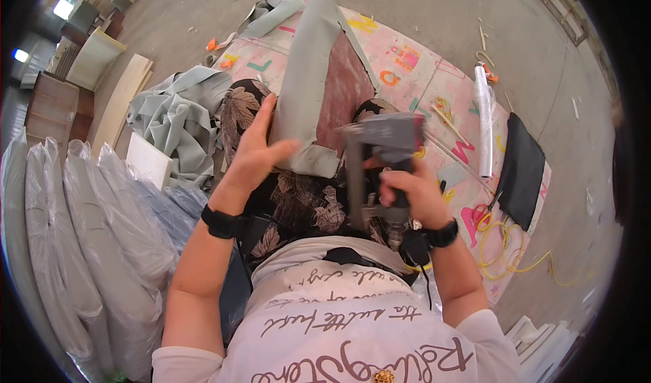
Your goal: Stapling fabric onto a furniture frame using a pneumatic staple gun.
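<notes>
A long wooden panel wrapped in grey-green fabric leans across my lap, its reddish-brown back showing. My left hand presses the folded fabric edge flat against the panel's near end. My right hand grips a grey pneumatic staple gun, its head held against the near right edge of the panel beside the fabric fold. Both wrists wear black bands.
A pink play mat with coloured letters covers the concrete floor. A heap of grey fabric lies left. Plastic-wrapped cushions stack at the left. A clear roll, a black sheet and a yellow hose lie right.
</notes>
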{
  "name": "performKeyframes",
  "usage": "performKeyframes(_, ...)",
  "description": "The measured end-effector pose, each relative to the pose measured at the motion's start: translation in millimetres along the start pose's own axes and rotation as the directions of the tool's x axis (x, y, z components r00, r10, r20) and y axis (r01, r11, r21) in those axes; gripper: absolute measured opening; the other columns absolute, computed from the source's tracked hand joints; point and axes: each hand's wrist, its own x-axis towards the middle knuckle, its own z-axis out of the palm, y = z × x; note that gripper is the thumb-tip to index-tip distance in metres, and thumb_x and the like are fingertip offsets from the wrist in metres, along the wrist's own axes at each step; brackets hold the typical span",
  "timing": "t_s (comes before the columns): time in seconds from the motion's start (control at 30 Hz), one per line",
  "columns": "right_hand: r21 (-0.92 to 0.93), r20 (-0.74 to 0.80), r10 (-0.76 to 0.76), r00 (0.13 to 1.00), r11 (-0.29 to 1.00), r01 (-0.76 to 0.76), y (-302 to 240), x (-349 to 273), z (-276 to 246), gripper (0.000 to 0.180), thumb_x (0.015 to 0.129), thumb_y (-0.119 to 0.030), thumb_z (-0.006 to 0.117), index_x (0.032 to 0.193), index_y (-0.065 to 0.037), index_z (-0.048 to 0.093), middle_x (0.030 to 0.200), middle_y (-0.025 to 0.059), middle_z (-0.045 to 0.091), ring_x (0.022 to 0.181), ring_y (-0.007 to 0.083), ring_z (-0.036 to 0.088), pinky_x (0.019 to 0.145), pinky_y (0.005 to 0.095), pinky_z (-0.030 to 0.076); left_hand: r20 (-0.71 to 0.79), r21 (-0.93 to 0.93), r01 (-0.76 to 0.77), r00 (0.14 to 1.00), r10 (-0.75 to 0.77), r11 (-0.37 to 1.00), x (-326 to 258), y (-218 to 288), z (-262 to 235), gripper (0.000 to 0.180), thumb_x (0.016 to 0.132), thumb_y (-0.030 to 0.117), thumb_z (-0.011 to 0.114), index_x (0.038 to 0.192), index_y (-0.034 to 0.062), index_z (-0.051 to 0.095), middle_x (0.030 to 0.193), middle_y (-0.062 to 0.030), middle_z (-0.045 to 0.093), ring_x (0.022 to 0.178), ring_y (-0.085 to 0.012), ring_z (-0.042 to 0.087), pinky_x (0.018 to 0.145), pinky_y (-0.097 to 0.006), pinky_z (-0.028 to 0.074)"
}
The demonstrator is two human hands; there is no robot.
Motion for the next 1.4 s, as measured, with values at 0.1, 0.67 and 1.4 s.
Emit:
performKeyframes(0.1, -0.056, -0.243, -0.035, 0.969, 0.998, 0.022, -5, -13, -58, 0.028, 0.085, -0.013, 0.062, 0.108, 0.002, 0.062, 0.061, 0.0031, 0.055, 0.052, 0.0126, 0.052, 0.050, 0.0274, 0.046, -0.144, -0.446, -0.015, 0.988, -0.055, 0.895, -4, -10, -6, 0.087, 0.078, 0.007, 0.069, 0.148, -0.0058, 0.019, 0.149, -0.0179, 0.033, 0.138, -0.0254, 0.031, 0.112, -0.032, 0.024)
performKeyframes(0.67, -0.766, -0.639, -0.435, 0.634, 0.428, -0.479, 133, -96, -267, 0.036, 0.086, -0.020, 0.060, 0.115, 0.001, 0.063, 0.088, 0.0096, 0.062, 0.076, 0.0168, 0.059, 0.064, 0.0301, 0.045, 0.151, 0.334, -0.557, 0.828, 0.540, 0.761, -8, 2, 96, 0.056, 0.084, 0.019, 0.067, 0.132, -0.0009, 0.048, 0.147, -0.0233, 0.033, 0.138, -0.0494, 0.022, 0.111, -0.050, 0.026)
performKeyframes(1.4, -0.315, -0.002, -0.207, 0.978, 0.929, 0.196, -29, 34, -31, 0.056, 0.100, -0.025, 0.049, 0.146, -0.002, 0.028, 0.137, 0.0096, 0.045, 0.123, 0.0170, 0.043, 0.104, 0.0305, 0.035, 0.326, -0.166, -0.459, 0.810, 0.488, 0.873, 20, 6, 94, 0.043, 0.090, 0.026, 0.065, 0.125, 0.0026, 0.057, 0.135, -0.0183, 0.050, 0.134, -0.0346, 0.040, 0.109, -0.042, 0.029)
